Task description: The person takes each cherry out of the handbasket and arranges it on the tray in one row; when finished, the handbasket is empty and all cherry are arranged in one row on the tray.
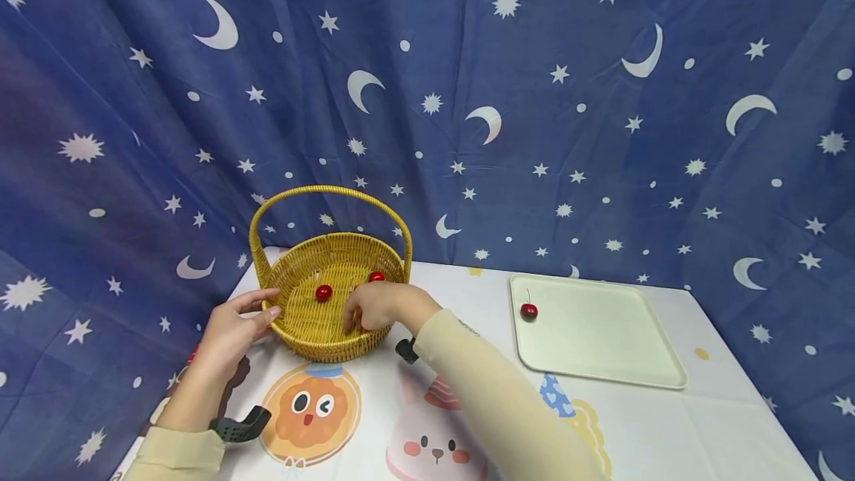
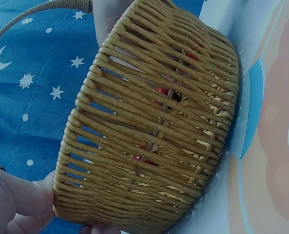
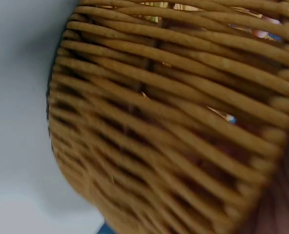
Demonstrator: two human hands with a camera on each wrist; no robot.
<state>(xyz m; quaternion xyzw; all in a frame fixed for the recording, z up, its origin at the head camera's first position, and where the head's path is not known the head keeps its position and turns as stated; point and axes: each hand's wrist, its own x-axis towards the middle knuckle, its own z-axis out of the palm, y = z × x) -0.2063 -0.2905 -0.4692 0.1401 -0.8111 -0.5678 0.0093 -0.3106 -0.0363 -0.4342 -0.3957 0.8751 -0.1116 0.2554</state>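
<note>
A yellow wicker basket (image 1: 334,351) with a tall arched handle stands on the left part of the table. My left hand (image 1: 230,329) grips its rim at the left side, thumb and fingers around the edge. Inside lie a red cherry (image 1: 323,293) near the middle and another cherry (image 1: 377,276) towards the back right. My right hand (image 1: 377,305) reaches over the right rim into the basket, fingers bent down towards the bottom. Its fingertips are mostly hidden, and I cannot tell whether they hold something. Through the weave in the left wrist view, several red spots show.
A cream tray (image 1: 601,332) lies to the right, with one dark red cherry (image 1: 529,311) with a stem near its left edge. The white tablecloth (image 1: 461,295) carries cartoon prints. A blue curtain (image 1: 427,162) with moons and stars hangs right behind the table.
</note>
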